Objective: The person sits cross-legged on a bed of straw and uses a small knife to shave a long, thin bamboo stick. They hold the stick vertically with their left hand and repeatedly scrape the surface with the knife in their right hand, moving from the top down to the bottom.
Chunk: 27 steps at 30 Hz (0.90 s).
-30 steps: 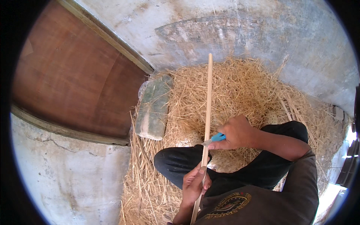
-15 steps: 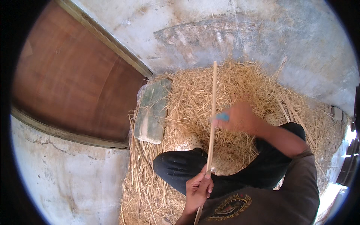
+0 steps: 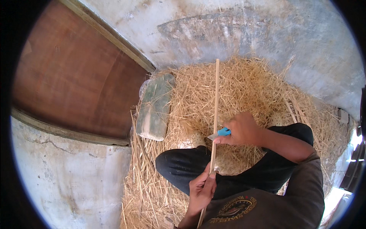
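The person sits cross-legged on a wide heap of loose yellow straw (image 3: 244, 91) and works a long, thin, pale wooden stick (image 3: 215, 107), which runs from their lap up and away over the straw. The left hand (image 3: 201, 191) is wrapped around the stick's near end, fingers curled and thumb laid along the shaft. The right hand (image 3: 244, 129) is clenched around a small knife with a blue handle (image 3: 223, 132), whose short blade meets the stick about midway along it, just right of the shaft.

The step in hand looks like shaving or scraping the stick's surface. The next stroke probably calls for a firm left-hand hold so the stick does not twist, a shallow blade angle, and a push away from the body and the folded knee below.

Left of the stick, on the edge of the straw, lies a clear plastic bag (image 3: 154, 108) holding something flat and dull green; what it is cannot be told. Beyond the bag is a brown wooden panel (image 3: 72, 80) set in the grey concrete floor (image 3: 68, 183).
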Motion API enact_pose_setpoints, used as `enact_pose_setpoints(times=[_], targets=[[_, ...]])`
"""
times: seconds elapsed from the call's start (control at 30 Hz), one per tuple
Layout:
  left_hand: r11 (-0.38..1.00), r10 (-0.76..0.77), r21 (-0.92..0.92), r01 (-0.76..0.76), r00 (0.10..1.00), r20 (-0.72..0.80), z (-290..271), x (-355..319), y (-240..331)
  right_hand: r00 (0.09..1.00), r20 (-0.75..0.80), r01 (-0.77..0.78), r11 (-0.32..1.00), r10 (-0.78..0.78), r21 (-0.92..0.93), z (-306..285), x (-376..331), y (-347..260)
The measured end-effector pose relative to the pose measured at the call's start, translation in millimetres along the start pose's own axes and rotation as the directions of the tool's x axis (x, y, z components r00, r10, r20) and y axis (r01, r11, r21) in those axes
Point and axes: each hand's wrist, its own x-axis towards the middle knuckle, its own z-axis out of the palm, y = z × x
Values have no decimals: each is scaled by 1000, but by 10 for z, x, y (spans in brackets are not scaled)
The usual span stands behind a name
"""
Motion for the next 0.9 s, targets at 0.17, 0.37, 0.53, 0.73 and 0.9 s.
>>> enact_pose_setpoints(times=[0.17,0.37,0.53,0.73,0.9], targets=[[998,49,49,-49,999,7,85,-52,-111,971,-74,-228,974,226,-13,11,286,595],[997,38,67,-39,999,13,-13,-26,-82,999,-5,-32,998,33,57,123,-39,47],[904,233,374,-207,972,-26,11,-1,-57,999,20,28,999,-29,45,1,30,57],[898,214,401,-179,976,-45,-10,-40,-23,997,-5,-79,997,79,-10,41,149,241],[902,241,372,-217,970,-18,4,-58,6,999,10,37,998,-36,-45,24,37,70]])
